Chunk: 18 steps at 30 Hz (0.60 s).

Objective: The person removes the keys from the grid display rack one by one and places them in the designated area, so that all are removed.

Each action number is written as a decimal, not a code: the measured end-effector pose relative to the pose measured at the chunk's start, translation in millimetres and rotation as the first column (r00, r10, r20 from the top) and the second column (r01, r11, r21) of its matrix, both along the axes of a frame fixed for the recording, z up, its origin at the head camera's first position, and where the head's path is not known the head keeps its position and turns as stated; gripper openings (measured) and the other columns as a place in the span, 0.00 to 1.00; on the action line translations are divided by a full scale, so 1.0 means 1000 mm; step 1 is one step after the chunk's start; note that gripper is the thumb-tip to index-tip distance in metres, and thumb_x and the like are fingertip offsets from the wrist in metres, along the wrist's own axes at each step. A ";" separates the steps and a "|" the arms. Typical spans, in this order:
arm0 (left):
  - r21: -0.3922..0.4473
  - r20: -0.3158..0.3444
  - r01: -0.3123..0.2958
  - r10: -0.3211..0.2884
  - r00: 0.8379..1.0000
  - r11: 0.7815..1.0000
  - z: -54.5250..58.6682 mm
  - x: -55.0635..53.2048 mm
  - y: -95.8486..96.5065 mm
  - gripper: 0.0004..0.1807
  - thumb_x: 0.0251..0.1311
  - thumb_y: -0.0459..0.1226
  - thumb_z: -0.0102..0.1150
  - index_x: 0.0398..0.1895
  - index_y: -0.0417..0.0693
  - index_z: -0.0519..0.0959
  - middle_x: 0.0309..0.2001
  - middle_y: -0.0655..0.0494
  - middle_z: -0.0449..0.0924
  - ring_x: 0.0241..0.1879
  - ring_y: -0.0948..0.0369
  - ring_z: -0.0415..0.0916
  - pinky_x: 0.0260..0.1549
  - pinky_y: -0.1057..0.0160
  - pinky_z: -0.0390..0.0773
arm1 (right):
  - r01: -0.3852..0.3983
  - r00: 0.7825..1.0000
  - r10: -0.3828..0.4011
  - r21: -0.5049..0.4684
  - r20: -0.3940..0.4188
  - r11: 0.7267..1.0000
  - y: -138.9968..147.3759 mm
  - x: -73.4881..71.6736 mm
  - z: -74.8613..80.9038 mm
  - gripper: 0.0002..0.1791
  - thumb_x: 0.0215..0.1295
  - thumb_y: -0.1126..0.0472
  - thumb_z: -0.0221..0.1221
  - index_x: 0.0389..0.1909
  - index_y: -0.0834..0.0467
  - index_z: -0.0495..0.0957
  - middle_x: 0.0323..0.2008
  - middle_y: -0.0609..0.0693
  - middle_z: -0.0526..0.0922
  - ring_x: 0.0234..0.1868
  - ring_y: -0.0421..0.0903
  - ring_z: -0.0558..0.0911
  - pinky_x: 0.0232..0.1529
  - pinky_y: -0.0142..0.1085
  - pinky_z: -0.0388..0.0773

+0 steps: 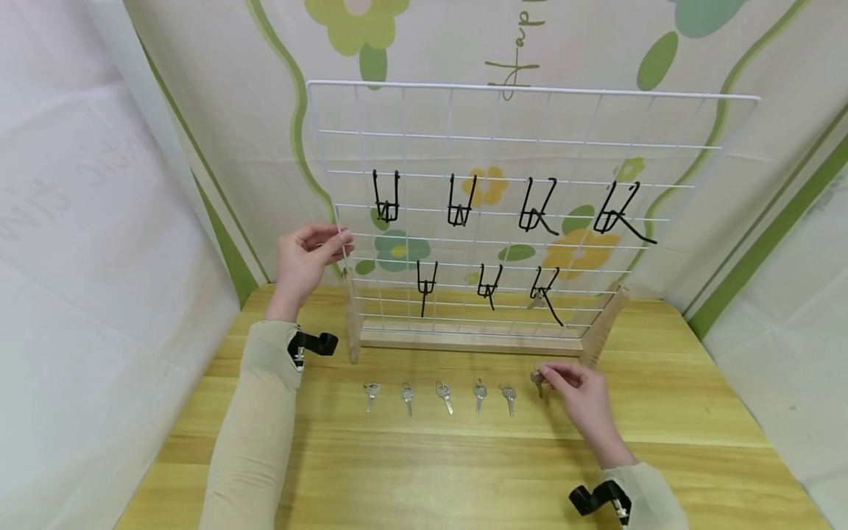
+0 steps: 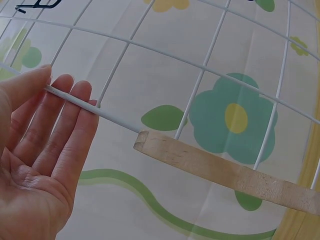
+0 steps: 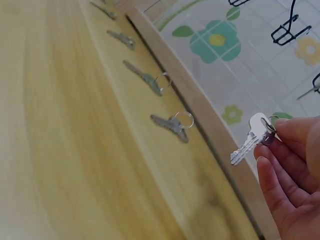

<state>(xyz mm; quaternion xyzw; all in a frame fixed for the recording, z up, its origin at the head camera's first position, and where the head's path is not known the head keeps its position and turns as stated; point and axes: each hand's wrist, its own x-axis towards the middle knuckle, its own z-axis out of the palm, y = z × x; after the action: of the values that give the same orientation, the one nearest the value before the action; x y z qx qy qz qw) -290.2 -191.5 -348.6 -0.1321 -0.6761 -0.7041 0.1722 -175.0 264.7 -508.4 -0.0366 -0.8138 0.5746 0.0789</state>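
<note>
A white wire grid rack (image 1: 493,136) stands upright on a wooden base, with black hooks (image 1: 460,202) hung in two rows. At its left edge my left hand (image 1: 311,254) pinches the side wire between thumb and fingers; the left wrist view shows the thumb (image 2: 30,87) on that wire. My right hand (image 1: 583,397) pinches a silver key (image 3: 255,137) by its ring end, blade hanging down, in front of the base's right end. Several more keys with rings (image 1: 444,397) lie in a row on the table. A small key-like piece (image 1: 538,300) hangs at the lower right hook.
The wooden base bar (image 1: 470,341) runs behind the row of keys, with a slanted wooden foot (image 1: 604,324) at its right end. A printed flower cloth (image 1: 225,110) hangs behind the rack, and pale cloth walls flank the wooden table (image 1: 430,471).
</note>
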 end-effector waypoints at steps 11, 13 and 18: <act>0.002 0.008 -0.010 0.010 1.000 1.000 0.001 0.001 0.001 0.11 0.62 0.35 0.72 0.42 0.36 0.85 0.41 0.46 0.88 0.37 0.55 0.88 0.40 0.59 0.86 | -0.005 0.996 -0.002 0.075 0.091 0.997 0.006 0.003 -0.019 0.16 0.71 0.57 0.66 0.48 0.67 0.84 0.43 0.59 0.87 0.38 0.46 0.87 0.38 0.33 0.85; 0.002 0.007 -0.009 0.009 1.000 1.000 0.001 0.001 0.001 0.11 0.62 0.34 0.72 0.42 0.36 0.85 0.41 0.46 0.88 0.36 0.55 0.88 0.40 0.59 0.86 | -0.008 0.996 0.001 0.083 0.085 0.997 0.006 0.004 -0.021 0.15 0.71 0.58 0.65 0.48 0.67 0.84 0.42 0.59 0.87 0.38 0.46 0.87 0.37 0.33 0.85; 0.002 0.006 -0.006 0.006 1.000 1.000 0.002 0.002 0.001 0.10 0.62 0.34 0.72 0.42 0.36 0.85 0.41 0.46 0.88 0.36 0.55 0.88 0.40 0.60 0.86 | -0.009 0.998 0.001 0.122 0.070 0.992 0.006 0.005 -0.026 0.13 0.71 0.60 0.66 0.46 0.66 0.85 0.41 0.58 0.88 0.36 0.45 0.87 0.36 0.32 0.85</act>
<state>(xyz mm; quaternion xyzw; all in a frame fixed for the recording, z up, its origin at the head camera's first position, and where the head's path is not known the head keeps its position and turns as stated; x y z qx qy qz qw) -288.5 -190.4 -347.0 -0.1278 -0.6763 -0.7046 0.1727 -169.6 270.9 -534.7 -0.0496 -0.8499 0.5221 0.0512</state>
